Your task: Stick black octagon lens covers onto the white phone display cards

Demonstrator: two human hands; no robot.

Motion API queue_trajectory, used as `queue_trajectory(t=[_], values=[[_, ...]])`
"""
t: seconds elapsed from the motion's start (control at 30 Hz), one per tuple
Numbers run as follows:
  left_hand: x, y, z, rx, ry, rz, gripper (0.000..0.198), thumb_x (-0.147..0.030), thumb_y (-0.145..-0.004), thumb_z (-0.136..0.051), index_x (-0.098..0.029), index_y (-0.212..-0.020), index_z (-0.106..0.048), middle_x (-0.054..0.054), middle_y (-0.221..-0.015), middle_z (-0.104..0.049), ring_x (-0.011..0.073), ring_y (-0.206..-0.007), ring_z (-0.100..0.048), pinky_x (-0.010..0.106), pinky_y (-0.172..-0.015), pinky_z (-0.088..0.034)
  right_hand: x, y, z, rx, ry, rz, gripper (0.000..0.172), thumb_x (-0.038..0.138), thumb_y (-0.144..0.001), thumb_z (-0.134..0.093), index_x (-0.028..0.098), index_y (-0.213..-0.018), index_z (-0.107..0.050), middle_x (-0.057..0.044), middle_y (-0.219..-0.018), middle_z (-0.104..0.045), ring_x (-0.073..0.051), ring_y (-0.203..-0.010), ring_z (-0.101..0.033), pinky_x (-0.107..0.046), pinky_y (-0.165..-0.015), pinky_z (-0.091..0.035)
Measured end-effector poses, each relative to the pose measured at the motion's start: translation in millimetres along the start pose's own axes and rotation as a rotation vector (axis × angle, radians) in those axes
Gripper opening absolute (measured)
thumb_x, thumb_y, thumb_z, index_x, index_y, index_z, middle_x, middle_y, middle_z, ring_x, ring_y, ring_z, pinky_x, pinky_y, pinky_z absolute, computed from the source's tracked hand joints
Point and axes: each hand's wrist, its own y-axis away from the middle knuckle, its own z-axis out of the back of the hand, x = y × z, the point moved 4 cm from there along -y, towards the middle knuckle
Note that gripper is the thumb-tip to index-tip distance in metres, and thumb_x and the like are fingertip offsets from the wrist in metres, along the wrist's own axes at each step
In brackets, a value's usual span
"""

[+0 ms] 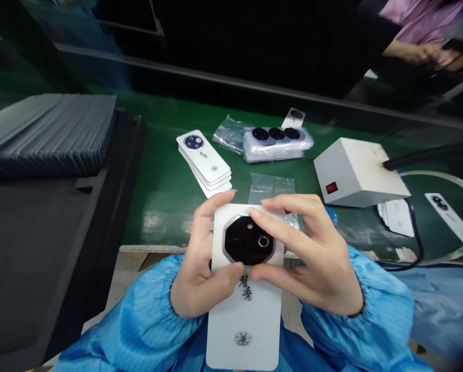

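I hold a white phone back cover point(243, 320) upright in front of me, its black octagonal camera module point(248, 241) facing up. My left hand point(200, 268) grips the cover's left edge, thumb pressed at the module's lower rim. My right hand point(312, 253) holds the right side, with its index finger and thumb pinching across the module. Both sleeves are blue.
On the green belt point(161, 186) lie a small stack of white covers point(204, 161), bagged covers point(275, 142), an empty clear bag point(272, 185) and a white box with a red switch point(357, 173). Dark trays point(49, 132) sit at left. Another person's hands point(420, 51) show far right.
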Motion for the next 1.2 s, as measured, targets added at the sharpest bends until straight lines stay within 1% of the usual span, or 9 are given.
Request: queue_trajectory(t=[0.1,0.17,0.3,0.53,0.7,0.83,0.93,1.1,1.2], values=[[-9.0,-6.9,-4.9,0.099,-0.033,-0.142,0.067,-0.015,-0.076,-0.056,-0.035,-0.133,-0.027,0.005,-0.12,-0.055,0.0192,-0.079,-0.063,0.032,-0.063,-0.054,-0.1,-4.8,9.8,-0.035,0.005,0.04,0.05,0.042,-0.079,-0.06,0.009,-0.116,-0.052,-0.015,-0.11,-0.05,-0.025,-0.103,-0.048,-0.042,-0.082,-0.045],[-14.0,-9.0,-7.4,0.082,-0.07,-0.192,0.065,-0.015,-0.077,-0.055,-0.034,-0.133,-0.028,0.005,-0.129,-0.049,0.0243,-0.096,-0.061,0.034,-0.068,-0.055,0.6,-6.1,14.6,-0.06,0.002,0.056,0.051,0.043,-0.08,-0.058,0.01,-0.119,-0.05,-0.015,-0.113,-0.049,-0.026,-0.105,-0.048,-0.042,-0.084,-0.045],[-21.3,-6.1,-15.7,0.11,-0.133,-0.245,0.067,-0.012,-0.078,-0.051,-0.036,-0.135,-0.025,0.003,-0.13,-0.049,0.0279,-0.11,-0.055,0.041,-0.083,-0.052,4.5,-4.4,20.7,-0.111,0.002,0.078,0.05,0.041,-0.081,-0.057,0.011,-0.121,-0.049,-0.014,-0.115,-0.048,-0.026,-0.106,-0.047,-0.042,-0.087,-0.043],[-24.7,1.7,-20.8,0.157,-0.112,-0.214,0.069,-0.012,-0.079,-0.049,-0.04,-0.135,-0.022,0.001,-0.13,-0.05,0.0284,-0.109,-0.056,0.043,-0.083,-0.053,11.0,-0.3,23.6,-0.162,-0.026,0.094,0.047,0.039,-0.081,-0.057,0.011,-0.118,-0.051,-0.014,-0.115,-0.049,-0.026,-0.103,-0.049,-0.043,-0.083,-0.045],[-26.0,0.7,-16.6,0.053,-0.086,-0.198,0.065,-0.016,-0.075,-0.057,-0.035,-0.133,-0.033,0.002,-0.136,-0.043,0.0304,-0.114,-0.051,0.038,-0.079,-0.054,10.8,-2.3,22.5,-0.18,-0.039,0.074,0.045,0.041,-0.081,-0.056,0.013,-0.116,-0.052,-0.014,-0.113,-0.05,-0.027,-0.102,-0.05,-0.044,-0.081,-0.046],[-24.0,-0.5,-14.8,0.001,-0.003,-0.087,0.062,-0.023,-0.073,-0.061,-0.037,-0.129,-0.037,0.0,-0.138,-0.04,0.0273,-0.104,-0.058,0.032,-0.067,-0.055,10.0,-3.0,21.0,-0.181,-0.07,0.056,0.046,0.042,-0.082,-0.054,0.011,-0.115,-0.052,-0.015,-0.114,-0.05,-0.027,-0.104,-0.05,-0.043,-0.082,-0.045],[-22.9,-0.8,-17.4,0.022,0.068,-0.011,0.061,-0.024,-0.073,-0.06,-0.042,-0.126,-0.035,-0.003,-0.135,-0.043,0.0235,-0.096,-0.062,0.028,-0.059,-0.053,9.0,-2.8,19.8,-0.171,-0.085,0.048,0.045,0.041,-0.082,-0.053,0.01,-0.115,-0.052,-0.016,-0.115,-0.05,-0.027,-0.104,-0.05,-0.043,-0.083,-0.044],[-23.9,-1.9,-22.5,0.056,0.165,-0.005,0.061,-0.025,-0.077,-0.056,-0.037,-0.13,-0.028,0.002,-0.132,-0.047,0.0217,-0.092,-0.063,0.028,-0.061,-0.053,6.5,-1.7,18.3,-0.164,-0.091,0.024,0.042,0.031,-0.079,-0.055,0.011,-0.115,-0.052,-0.015,-0.117,-0.05,-0.027,-0.105,-0.05,-0.042,-0.081,-0.045],[-22.2,-3.6,-23.6,0.114,0.201,-0.021,0.059,-0.022,-0.079,-0.054,-0.039,-0.128,-0.028,0.001,-0.116,-0.058,0.0208,-0.089,-0.064,0.027,-0.059,-0.052,4.9,-0.4,17.7,-0.166,-0.086,0.017,0.042,0.027,-0.077,-0.056,0.013,-0.116,-0.051,-0.014,-0.117,-0.051,-0.027,-0.104,-0.051,-0.043,-0.081,-0.046]])
